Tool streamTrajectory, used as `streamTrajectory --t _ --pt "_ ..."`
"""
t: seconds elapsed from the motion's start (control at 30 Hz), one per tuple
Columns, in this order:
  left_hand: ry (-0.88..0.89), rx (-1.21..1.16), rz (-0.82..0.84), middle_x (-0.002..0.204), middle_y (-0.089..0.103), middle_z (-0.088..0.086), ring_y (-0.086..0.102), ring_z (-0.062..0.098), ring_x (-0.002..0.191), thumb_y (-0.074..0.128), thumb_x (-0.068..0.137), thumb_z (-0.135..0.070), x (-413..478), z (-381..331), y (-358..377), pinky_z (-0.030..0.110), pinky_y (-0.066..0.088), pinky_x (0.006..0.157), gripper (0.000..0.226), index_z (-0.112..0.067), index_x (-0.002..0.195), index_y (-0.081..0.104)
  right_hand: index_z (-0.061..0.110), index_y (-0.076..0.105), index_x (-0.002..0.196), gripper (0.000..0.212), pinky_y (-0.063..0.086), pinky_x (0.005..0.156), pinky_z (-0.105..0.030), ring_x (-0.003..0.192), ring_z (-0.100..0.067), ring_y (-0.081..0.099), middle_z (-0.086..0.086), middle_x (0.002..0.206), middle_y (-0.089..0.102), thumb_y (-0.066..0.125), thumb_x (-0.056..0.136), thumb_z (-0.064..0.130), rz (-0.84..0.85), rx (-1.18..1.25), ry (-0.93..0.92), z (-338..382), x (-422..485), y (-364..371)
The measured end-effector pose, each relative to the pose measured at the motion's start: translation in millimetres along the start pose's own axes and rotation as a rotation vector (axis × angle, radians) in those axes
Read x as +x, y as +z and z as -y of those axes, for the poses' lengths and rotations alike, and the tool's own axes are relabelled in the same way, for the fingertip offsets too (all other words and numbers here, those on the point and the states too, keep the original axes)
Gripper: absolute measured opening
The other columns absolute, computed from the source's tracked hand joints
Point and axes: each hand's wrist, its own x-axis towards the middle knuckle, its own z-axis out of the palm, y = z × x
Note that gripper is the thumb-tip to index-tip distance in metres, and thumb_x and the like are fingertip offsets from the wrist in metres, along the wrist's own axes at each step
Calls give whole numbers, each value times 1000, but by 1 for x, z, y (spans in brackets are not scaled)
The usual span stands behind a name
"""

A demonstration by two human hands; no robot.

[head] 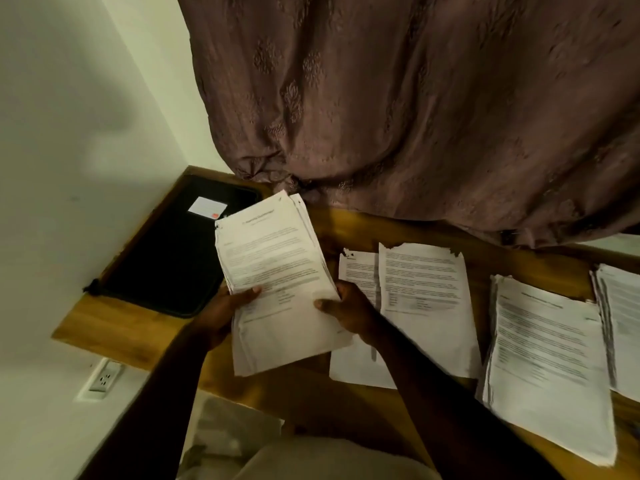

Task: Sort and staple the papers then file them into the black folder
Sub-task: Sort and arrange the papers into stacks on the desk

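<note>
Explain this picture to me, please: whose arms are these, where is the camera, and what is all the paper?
There is no machine here. A person wears a camera on the head, so this single picture looks down at their own arms. The left hand and the right hand both grip a stack of printed papers, thumbs on top, held over a wooden desk. A black folder with a small white label lies flat on the desk at the left, by the wall. To the right of the hands lie a few loose sheets, then a thicker pile, then a second pile cut off by the picture's edge. A brown curtain hangs behind the desk. No stapler shows.
</note>
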Motion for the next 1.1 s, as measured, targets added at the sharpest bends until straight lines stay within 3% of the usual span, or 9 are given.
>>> streamTrajectory --t 0.1,0.23,0.33,0.4,0.47,0.57,0.63,0.8,1.1 --pt "-14 11 -5 125 70 11 69 33 112 63 95 -8 -4 12 11 45 60 86 39 -11 134 59 20 58 131 38 54 96 -37 113 -18 62 0 127 65 67 95 22 21 -34 26 -13 -4 -2" --pt "-7 42 -35 124 70 12 69 32 112 66 94 -8 0 16 25 46 59 89 36 -8 129 63 16 58 135 44 53 100 -43 120 -20 62 -3 132 65 70 93 23 9 -89 -1 -24 -8 -11" --pt "15 59 -51 124 71 9 69 29 112 66 95 -11 -1 22 33 46 57 90 33 -11 128 64 16 58 137 44 51 102 -37 124 -19 59 -4 134 64 67 95 26 -30 -190 -3 -27 -15 -17" --pt "32 69 -101 120 73 6 71 26 107 66 95 -14 -3 29 37 39 60 83 29 -13 124 65 19 62 131 37 53 99 -36 118 -19 61 -2 129 66 62 98 34 -124 -301 -4 -35 -19 -19" --pt "46 72 -159 120 73 5 71 26 107 69 94 -17 -4 34 37 41 60 85 31 -14 124 66 20 68 119 30 55 93 -36 110 -20 65 -1 119 70 57 99 39 -291 -439 -9 -43 -24 -22" --pt "36 93 -193 121 72 7 69 28 109 70 92 -20 -4 40 31 48 57 92 33 -13 124 66 19 63 128 38 50 102 -40 125 -24 55 -5 133 60 53 99 41 -445 -647 51 -55 -31 -33" --pt "29 90 -210 119 73 6 71 26 107 68 94 -19 -4 41 29 45 58 87 30 -13 123 66 16 62 130 40 46 109 -43 137 -27 43 -9 145 49 54 99 39 -467 -790 74 -59 -34 -38" --pt "12 92 -250 106 77 0 74 18 94 66 95 -16 -5 45 32 30 60 70 20 -15 115 67 16 62 126 44 45 109 -46 144 -31 34 -12 153 38 53 97 49 -442 -900 134 -65 -37 -37" --pt "-61 206 -338 114 73 10 68 33 105 75 89 -23 1 55 19 51 56 92 34 -8 118 68 18 46 140 56 53 101 -47 139 -31 42 -12 154 34 45 97 54 -374 -871 202 -68 -32 -32"
